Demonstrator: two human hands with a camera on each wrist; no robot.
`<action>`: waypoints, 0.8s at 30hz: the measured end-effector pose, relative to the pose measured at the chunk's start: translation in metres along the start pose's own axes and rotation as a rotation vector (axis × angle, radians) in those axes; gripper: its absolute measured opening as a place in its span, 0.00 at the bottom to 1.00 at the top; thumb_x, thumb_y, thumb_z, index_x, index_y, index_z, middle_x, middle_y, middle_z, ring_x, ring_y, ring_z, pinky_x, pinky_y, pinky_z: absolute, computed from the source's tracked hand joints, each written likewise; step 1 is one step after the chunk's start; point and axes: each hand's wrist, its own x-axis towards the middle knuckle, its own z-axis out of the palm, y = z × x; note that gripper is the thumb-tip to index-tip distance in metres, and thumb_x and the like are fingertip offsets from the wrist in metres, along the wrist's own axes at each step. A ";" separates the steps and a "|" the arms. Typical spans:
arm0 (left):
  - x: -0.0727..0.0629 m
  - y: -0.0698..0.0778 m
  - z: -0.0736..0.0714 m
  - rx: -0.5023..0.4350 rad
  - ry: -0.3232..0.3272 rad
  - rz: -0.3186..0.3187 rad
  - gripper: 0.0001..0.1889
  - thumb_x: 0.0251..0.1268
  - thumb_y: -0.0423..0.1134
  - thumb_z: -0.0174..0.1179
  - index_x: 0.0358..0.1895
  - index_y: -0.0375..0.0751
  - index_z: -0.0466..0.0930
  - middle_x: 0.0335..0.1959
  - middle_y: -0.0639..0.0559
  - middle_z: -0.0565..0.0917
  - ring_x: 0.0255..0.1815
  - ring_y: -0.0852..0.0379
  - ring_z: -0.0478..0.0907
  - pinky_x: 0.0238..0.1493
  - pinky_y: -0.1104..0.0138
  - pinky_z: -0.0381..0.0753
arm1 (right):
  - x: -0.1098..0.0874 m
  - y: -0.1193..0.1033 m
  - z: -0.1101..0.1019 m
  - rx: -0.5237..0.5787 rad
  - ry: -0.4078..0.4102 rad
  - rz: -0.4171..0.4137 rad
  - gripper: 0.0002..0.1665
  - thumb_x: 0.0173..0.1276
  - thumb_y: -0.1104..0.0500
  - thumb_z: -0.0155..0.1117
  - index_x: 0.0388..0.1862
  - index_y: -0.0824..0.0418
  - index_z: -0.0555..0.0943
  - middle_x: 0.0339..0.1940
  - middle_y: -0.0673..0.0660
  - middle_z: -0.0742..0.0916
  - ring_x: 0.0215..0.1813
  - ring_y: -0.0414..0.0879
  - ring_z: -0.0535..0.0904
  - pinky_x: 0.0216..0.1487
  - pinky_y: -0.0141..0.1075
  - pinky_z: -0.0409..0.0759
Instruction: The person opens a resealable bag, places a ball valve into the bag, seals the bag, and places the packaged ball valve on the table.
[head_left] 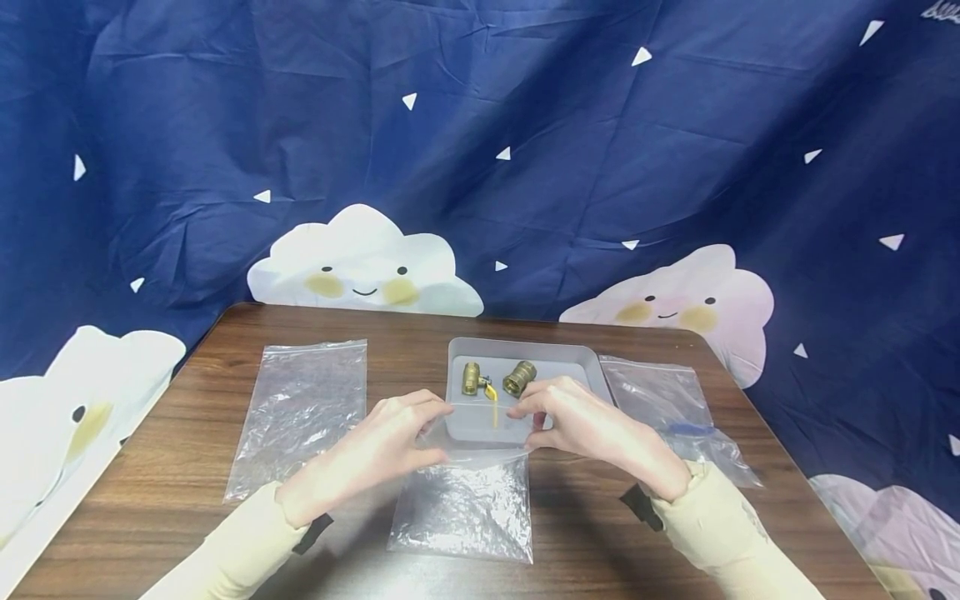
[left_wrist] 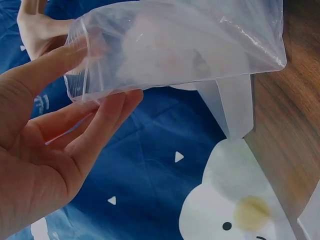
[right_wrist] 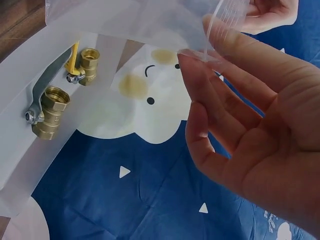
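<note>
A clear zip bag (head_left: 465, 512) is held up at its mouth in front of the tray, its lower part over the table. My left hand (head_left: 378, 433) grips the left end of the mouth, thumb and fingers on either side of the plastic in the left wrist view. At the opposite corner, by the zip strip, my right hand (right_wrist: 250, 110) pinches the bag. Beyond the bag, a grey tray (head_left: 555, 347) contains two brass ball valves. One valve (head_left: 471, 379) has a yellow lever; the bulkier valve (right_wrist: 50, 115) has a grey metal lever.
Another clear bag (head_left: 307, 400) lies flat on the wooden table (head_left: 165, 450) at the left. To the right of the tray lies a crumpled clear bag (head_left: 660, 396) with a blue mark. A blue curtain (head_left: 525, 208) with clouds hangs behind the table.
</note>
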 end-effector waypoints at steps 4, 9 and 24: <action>0.001 0.000 0.002 -0.009 0.005 0.003 0.27 0.46 0.43 0.77 0.51 0.38 0.83 0.33 0.57 0.80 0.29 0.65 0.72 0.31 0.77 0.76 | -0.001 0.000 -0.001 -0.029 -0.020 -0.029 0.20 0.48 0.65 0.79 0.43 0.62 0.88 0.37 0.52 0.89 0.29 0.32 0.83 0.37 0.24 0.82; 0.002 -0.001 0.004 0.002 0.000 0.011 0.27 0.46 0.44 0.77 0.51 0.37 0.83 0.31 0.58 0.78 0.28 0.67 0.70 0.29 0.78 0.74 | -0.001 0.000 0.000 -0.027 -0.025 -0.026 0.17 0.51 0.64 0.78 0.43 0.61 0.88 0.36 0.52 0.89 0.30 0.33 0.83 0.37 0.23 0.82; 0.001 -0.006 0.005 0.009 0.025 0.038 0.27 0.45 0.43 0.78 0.51 0.36 0.82 0.38 0.53 0.85 0.32 0.60 0.80 0.34 0.75 0.81 | 0.001 -0.001 -0.002 0.055 0.160 -0.074 0.09 0.62 0.60 0.72 0.41 0.59 0.88 0.41 0.52 0.89 0.40 0.42 0.86 0.42 0.30 0.85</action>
